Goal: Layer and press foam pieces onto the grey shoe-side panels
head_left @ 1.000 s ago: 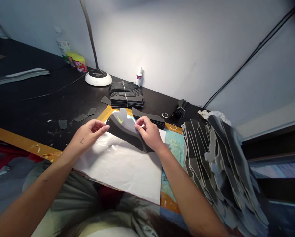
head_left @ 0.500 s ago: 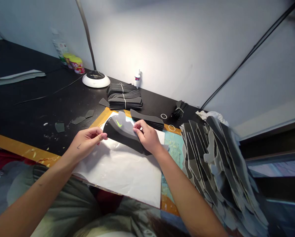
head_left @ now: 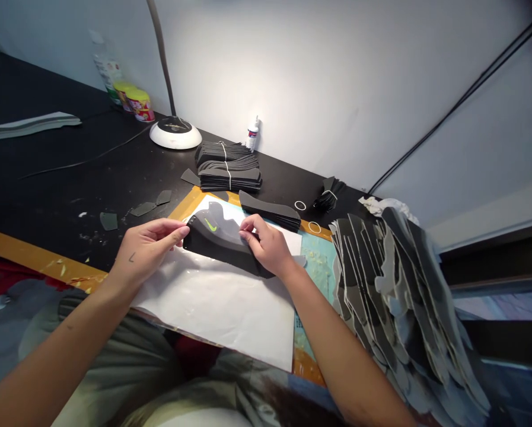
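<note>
- I've got a dark foam shoe piece (head_left: 214, 240) with a bright green swoosh, right in the middle of the frame, over a shiny white sheet (head_left: 212, 314).
- My left hand (head_left: 147, 252) is on its left end, fingers pinched together on the edge, near the small holes.
- My right hand (head_left: 266, 246) is on the right part, fingers curled over and pinching the piece.
- I can't tell if the lower edge is touching the sheet or lifted just above it.
- Holding both ends like this seems best: even tension, no buckling, and the swoosh stays uncovered.
- Just beyond my right hand, a stack of dark cut pieces (head_left: 270, 212) lies by the sheet's top edge.
- Upper middle, string-tied bundles (head_left: 228, 169) sit on the black surface (head_left: 61, 196).
- Far right, a big heap of cut pieces (head_left: 394, 308) leans up high.
</note>
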{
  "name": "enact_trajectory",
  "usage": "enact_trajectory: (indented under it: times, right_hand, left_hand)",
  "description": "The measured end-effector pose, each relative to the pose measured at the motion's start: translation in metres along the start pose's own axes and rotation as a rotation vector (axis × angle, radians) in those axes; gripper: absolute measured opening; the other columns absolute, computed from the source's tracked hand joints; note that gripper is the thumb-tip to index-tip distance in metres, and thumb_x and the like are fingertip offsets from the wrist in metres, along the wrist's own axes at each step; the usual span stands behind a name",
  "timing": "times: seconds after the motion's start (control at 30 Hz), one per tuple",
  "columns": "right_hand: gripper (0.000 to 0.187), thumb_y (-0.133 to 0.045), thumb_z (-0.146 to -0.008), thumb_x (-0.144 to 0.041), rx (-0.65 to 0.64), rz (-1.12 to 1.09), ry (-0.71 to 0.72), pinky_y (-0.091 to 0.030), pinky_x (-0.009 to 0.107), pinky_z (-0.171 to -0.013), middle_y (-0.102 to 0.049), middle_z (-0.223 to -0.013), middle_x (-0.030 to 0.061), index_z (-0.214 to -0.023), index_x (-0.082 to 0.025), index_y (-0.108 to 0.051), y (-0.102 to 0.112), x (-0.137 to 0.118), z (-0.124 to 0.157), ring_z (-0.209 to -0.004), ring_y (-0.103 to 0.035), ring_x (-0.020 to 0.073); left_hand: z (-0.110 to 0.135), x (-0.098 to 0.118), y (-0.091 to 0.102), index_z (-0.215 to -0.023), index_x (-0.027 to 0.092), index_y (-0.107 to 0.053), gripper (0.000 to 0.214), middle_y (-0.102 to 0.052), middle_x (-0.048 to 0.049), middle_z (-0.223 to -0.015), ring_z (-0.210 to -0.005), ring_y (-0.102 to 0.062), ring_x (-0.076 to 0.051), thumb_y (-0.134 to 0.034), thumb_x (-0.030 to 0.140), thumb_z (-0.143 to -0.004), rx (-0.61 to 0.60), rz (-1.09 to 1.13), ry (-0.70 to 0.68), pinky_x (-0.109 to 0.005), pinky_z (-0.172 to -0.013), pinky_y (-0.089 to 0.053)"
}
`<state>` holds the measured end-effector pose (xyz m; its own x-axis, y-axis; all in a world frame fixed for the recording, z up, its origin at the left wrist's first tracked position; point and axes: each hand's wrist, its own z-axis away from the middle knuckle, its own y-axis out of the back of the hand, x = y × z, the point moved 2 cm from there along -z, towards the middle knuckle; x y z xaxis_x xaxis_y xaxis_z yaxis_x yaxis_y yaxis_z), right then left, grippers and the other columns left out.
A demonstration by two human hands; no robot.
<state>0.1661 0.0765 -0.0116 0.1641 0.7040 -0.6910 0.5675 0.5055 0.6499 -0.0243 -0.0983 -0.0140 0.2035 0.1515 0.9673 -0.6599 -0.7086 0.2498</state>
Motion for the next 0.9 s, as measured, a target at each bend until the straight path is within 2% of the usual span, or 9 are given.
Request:
enact_trajectory:
  times: [0.17,0.27,0.53,0.73,0.83,0.9]
  right_hand:
    - [0.010,-0.051,-0.098,-0.031,-0.038,0.023,-0.019,-0.045,0.029,-0.080,-0.072,-0.098,0.0031,-0.100,-0.025,-0.058,0.001,-0.002,-0.001,-0.089,-0.067,0.0196]
    - [0.009,-0.052,-0.098,-0.031,-0.055,0.041,-0.015,-0.044,0.029,-0.078,-0.072,-0.097,0.0023,-0.100,-0.025,-0.058,0.000,-0.001,0.000,-0.087,-0.066,0.0195]
    - [0.004,-0.055,-0.098,-0.027,-0.067,0.036,0.050,-0.043,0.028,-0.073,-0.073,-0.095,0.0007,-0.097,-0.025,-0.059,-0.004,-0.001,0.001,-0.084,-0.067,0.0183]
    - [0.006,-0.055,-0.099,-0.029,-0.051,0.054,0.042,-0.045,0.029,-0.074,-0.073,-0.095,0.0010,-0.102,-0.026,-0.060,-0.003,0.000,0.002,-0.084,-0.069,0.0188]
    - [0.007,-0.056,-0.099,-0.029,-0.036,0.064,0.040,-0.047,0.029,-0.074,-0.074,-0.096,0.0014,-0.104,-0.026,-0.060,-0.006,0.002,0.002,-0.086,-0.070,0.0191]
    - [0.008,-0.058,-0.099,-0.030,-0.030,0.058,0.039,-0.049,0.029,-0.076,-0.074,-0.095,0.0013,-0.104,-0.026,-0.062,-0.007,0.001,0.000,-0.087,-0.070,0.0192]
  left_hand:
    - [-0.003,-0.006,0.001,-0.091,0.018,-0.077,0.040,-0.056,0.0020,-0.063,-0.061,-0.047,-0.012,-0.084,0.053,-0.074,-0.059,0.076,0.045,-0.023,-0.057,-0.036]
    - [-0.006,-0.007,-0.001,-0.085,0.018,-0.072,0.039,-0.052,0.0025,-0.059,-0.057,-0.043,-0.013,-0.082,0.054,-0.074,-0.106,0.078,0.067,-0.023,-0.054,-0.033]
    - [-0.001,-0.001,-0.002,-0.070,0.017,-0.062,0.043,-0.049,0.0021,-0.063,-0.057,-0.040,-0.011,-0.070,0.056,-0.085,-0.107,-0.054,-0.007,-0.023,-0.053,-0.027]
    - [-0.002,-0.004,0.000,-0.069,0.016,-0.062,0.048,-0.051,0.0013,-0.059,-0.055,-0.041,-0.011,-0.065,0.062,-0.086,-0.110,-0.116,-0.046,-0.023,-0.051,-0.029]
    - [-0.004,-0.008,-0.001,-0.070,0.017,-0.066,0.052,-0.055,0.0005,-0.059,-0.054,-0.045,-0.013,-0.069,0.068,-0.080,-0.152,-0.150,-0.057,-0.023,-0.050,-0.031]
    - [-0.005,-0.011,-0.003,-0.079,0.016,-0.074,0.052,-0.064,-0.0011,-0.066,-0.059,-0.052,-0.015,-0.076,0.068,-0.074,-0.184,-0.190,-0.054,-0.023,-0.052,-0.036]
